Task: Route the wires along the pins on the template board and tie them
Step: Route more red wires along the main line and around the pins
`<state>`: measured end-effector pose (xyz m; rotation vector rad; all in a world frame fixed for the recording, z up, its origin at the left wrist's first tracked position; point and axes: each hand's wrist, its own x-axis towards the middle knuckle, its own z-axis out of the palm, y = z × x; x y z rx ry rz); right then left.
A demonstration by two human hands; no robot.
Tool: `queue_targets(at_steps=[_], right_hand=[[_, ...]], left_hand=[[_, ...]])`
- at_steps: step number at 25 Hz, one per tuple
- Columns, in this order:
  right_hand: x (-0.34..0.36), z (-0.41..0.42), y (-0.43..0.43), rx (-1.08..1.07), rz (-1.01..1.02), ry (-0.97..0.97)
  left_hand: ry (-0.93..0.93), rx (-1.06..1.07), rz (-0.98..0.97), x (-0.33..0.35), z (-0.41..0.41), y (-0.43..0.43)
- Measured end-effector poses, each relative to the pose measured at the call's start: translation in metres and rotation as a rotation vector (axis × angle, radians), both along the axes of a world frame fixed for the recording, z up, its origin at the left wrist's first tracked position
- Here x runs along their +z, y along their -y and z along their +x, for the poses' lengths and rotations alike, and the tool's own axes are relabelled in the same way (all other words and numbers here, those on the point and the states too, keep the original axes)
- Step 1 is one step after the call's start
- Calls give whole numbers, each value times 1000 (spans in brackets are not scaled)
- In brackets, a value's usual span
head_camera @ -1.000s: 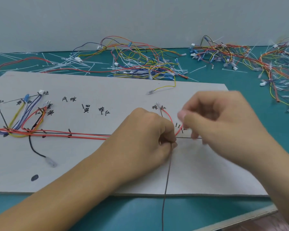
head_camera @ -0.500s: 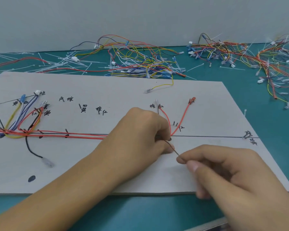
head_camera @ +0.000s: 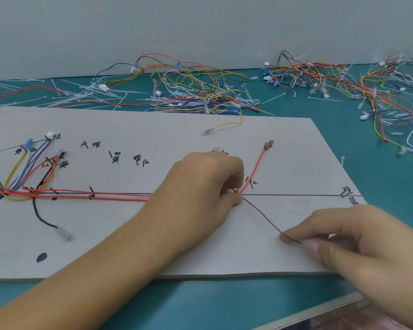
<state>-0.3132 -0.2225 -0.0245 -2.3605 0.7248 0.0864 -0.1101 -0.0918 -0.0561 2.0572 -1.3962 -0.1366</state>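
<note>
A grey template board (head_camera: 153, 129) with pins, a drawn line and handwritten labels lies on the teal table. Red wires (head_camera: 100, 196) run along its line from a coloured bundle (head_camera: 22, 177) at the left. My left hand (head_camera: 200, 186) pinches the wires at a pin near the board's middle, where a red wire (head_camera: 255, 170) branches up to an orange terminal (head_camera: 269, 143). From that same pinch a thin brown wire (head_camera: 262, 215) stretches taut to the lower right. My right hand (head_camera: 358, 244) pinches its far end between thumb and forefinger, near the board's front edge.
Heaps of loose coloured wires (head_camera: 196, 91) and white cable ties (head_camera: 81, 96) lie behind the board; another wire heap (head_camera: 367, 91) spreads at the back right. A black wire with a clear terminal (head_camera: 65, 234) lies on the board's left. A yellow wire (head_camera: 224, 126) rests near the top edge.
My right hand left the pins by the red branch, took the brown wire below my left hand, and has drawn it out taut toward the lower right. My left hand stayed put.
</note>
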Motion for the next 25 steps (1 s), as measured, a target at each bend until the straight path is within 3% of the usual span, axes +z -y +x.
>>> queue_targets(at_steps=[4,9,16,25], right_hand=[[-3,-10,20,-105,-50,-19],[-14,-24,51,-358,72,195],[-24,-19,62,-475,147,303],[-34,-10,70,-527,-3,287]], left_hand=[[-20,3,30,-2,0,5],[-94,0,41,-1,6,6],[-149,32,93,2,5,8],[-83,55,141,6,2,16]])
